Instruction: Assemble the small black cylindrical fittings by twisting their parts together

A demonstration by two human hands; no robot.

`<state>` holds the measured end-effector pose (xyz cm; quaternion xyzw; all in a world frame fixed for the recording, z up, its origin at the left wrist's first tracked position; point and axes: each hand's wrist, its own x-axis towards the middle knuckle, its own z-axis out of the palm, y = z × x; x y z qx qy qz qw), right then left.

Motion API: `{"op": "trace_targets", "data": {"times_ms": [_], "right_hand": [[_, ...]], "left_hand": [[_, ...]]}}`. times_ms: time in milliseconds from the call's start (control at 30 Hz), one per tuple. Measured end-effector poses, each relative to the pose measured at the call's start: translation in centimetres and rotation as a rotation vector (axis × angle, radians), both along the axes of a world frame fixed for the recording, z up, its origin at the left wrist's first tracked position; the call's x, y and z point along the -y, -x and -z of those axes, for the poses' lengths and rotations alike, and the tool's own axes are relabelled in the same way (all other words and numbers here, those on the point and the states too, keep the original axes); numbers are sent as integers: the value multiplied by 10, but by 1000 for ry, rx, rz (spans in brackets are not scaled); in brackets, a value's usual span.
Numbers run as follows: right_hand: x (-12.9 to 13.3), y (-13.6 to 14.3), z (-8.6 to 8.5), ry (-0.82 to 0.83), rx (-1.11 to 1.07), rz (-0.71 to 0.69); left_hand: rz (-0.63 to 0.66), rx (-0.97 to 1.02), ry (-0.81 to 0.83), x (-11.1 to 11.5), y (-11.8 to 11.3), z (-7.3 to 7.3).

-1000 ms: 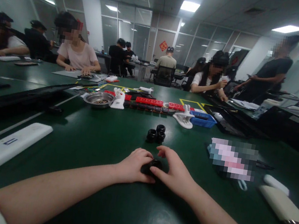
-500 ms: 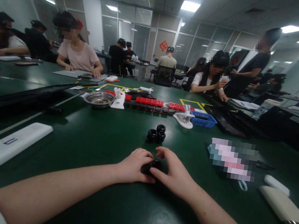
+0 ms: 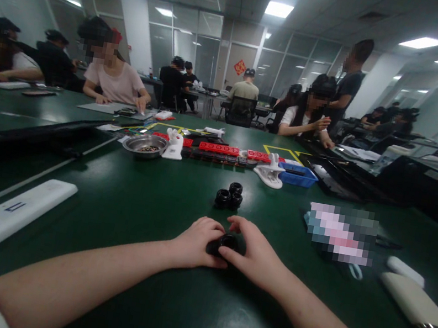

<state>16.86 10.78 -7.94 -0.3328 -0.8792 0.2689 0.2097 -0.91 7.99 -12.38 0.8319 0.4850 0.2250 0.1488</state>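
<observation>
At the near middle of the dark green, smooth worktop (image 3: 147,191), one glossy black, round, hollow-topped part (image 3: 228,240) sits between both bare hands. Left grip (image 3: 197,243): fingers curled over the part's left side, thumb low at the near side, pinching it. Right grip (image 3: 258,253): curved around the other side, thumb on the near rim, index finger arched up and apart; can't tell whether the hidden fingers press on it.

Just beyond the hands: three glossy black, rounded, hollow-topped pieces (image 3: 223,198), bunched together. Farther back, a row of red rectangular modules (image 3: 219,148), with a white clamp-shaped stand (image 3: 174,145) toward each end. Round shiny metal bowl (image 3: 143,146) beside the left stand, small bits inside. Blue rectangular plastic tray (image 3: 298,178) beside the right one.

Left side: long white rounded device (image 3: 15,213). Right side: beige slab with metallic end (image 3: 416,304), smaller white rounded case (image 3: 406,271) just beside it. Co-worker in pale pink top (image 3: 113,79) seated across, left.
</observation>
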Motion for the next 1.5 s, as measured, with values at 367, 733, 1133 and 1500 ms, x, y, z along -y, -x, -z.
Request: {"op": "trace_targets", "data": {"times_ms": [367,733,1133,1500], "right_hand": [[3,-2,-1,16,-50,-113],[3,0,-5,100,-76,-146],[1,2,1,-4,3,18],[1,0,1,-60,-20,8]], "left_hand": [[1,5,25,0,0,-2],[2,-1,10,-1,0,0],[0,5,7,1,-1,-1],[-3,1,8,0,0,-2]]}}
